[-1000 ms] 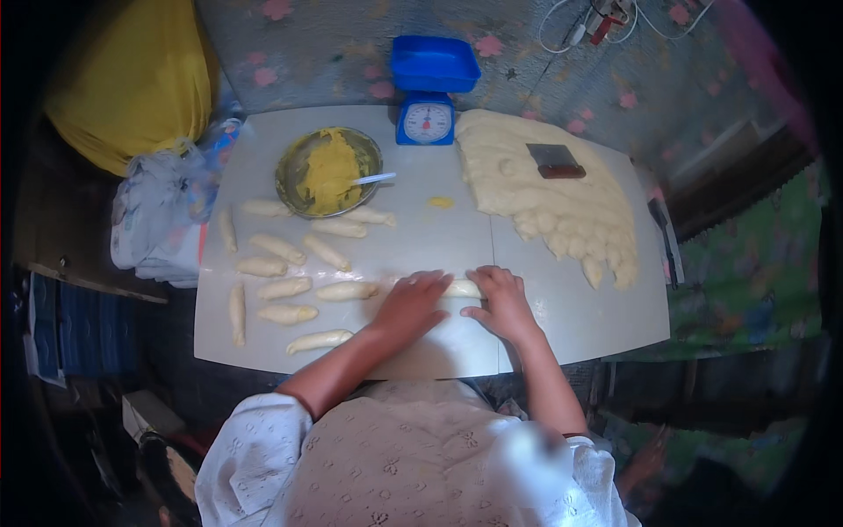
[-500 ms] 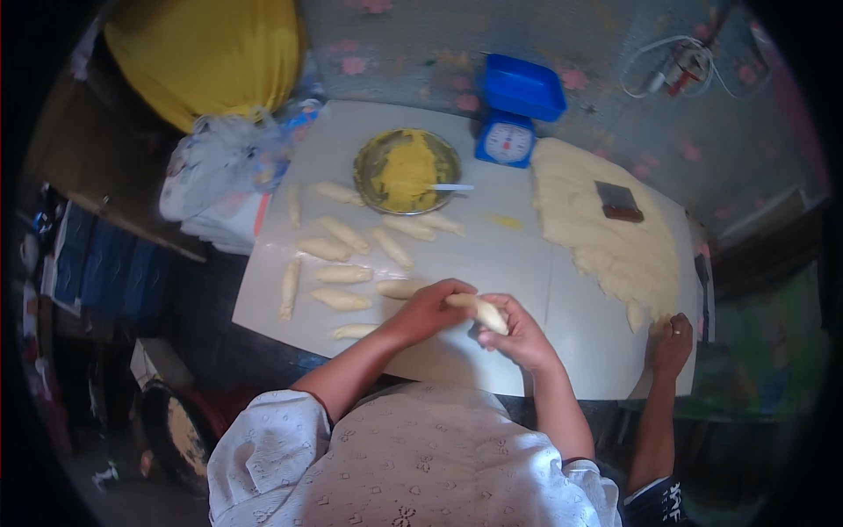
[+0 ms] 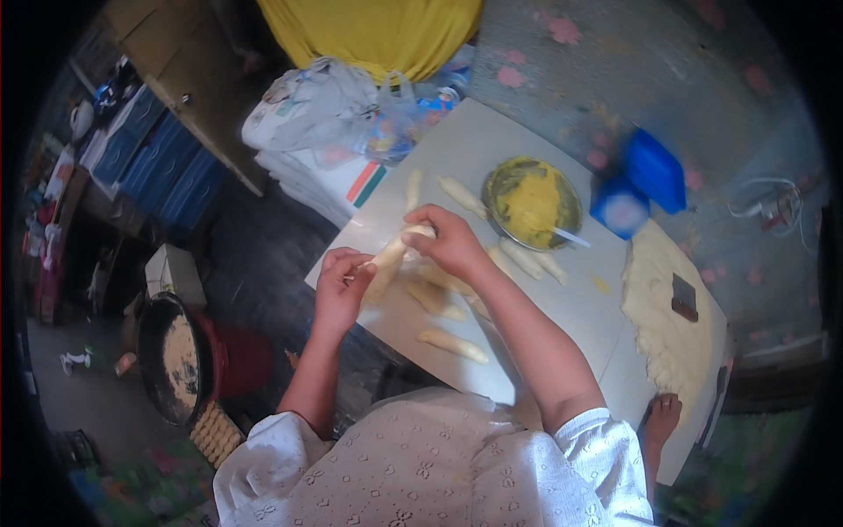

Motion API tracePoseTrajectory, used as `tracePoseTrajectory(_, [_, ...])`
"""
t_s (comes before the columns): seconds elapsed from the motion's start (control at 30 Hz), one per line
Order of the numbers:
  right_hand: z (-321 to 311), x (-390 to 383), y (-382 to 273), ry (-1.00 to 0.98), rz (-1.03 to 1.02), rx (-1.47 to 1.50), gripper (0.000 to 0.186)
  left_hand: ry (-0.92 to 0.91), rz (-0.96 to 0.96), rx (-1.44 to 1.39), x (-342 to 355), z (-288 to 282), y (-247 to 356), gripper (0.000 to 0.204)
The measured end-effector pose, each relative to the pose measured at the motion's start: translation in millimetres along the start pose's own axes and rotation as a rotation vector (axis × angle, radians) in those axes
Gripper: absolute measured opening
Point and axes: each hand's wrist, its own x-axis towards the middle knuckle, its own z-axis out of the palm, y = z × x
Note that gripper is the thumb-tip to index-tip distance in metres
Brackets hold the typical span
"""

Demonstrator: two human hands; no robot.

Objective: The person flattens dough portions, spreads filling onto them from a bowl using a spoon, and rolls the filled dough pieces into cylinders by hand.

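Pale, elongated roll of smooth dough [image 3: 392,251] was up between both hands, over the off-white, flat-topped table [image 3: 587,303], long axis slanting near-left to far-right. Left hand [image 3: 338,285] pinched the near end, right hand [image 3: 446,242] gripped the far one; neither really closer.

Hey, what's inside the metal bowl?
The metal bowl holds yellow paste, with a pale utensil handle sticking out over the rim. The paste covers the bowl's bottom beneath it; the utensil's other end can't be made out.
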Motion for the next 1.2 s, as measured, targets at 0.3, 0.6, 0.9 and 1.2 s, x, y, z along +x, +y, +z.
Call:
tracePoseTrajectory(0.3, [11.8,15.0,33.9,0.127,-0.074,-0.429,0.027,0.002,-0.031,0.656,-2.7,-29.1,-36.3,0.033])
tracePoseTrajectory(0.6, [4.5,-31.1,15.0,0.145,0.029,-0.284,0.028,-0.107,0.182,0.749,45.4,-15.4,-32.8,0.039])
tracePoseTrajectory(0.9, [3.5,-46.7,19.7,0.174,0.159,-0.053,0.026,-0.150,-0.146,0.118,83.9,-37.9,-55.7,0.022])
tracePoseTrajectory(1.2, [45.5,-32.5,15.6,-0.002,0.239,0.370,0.041,-0.284,-0.532,-0.619,57.3,-38.1,-21.4,0.029])
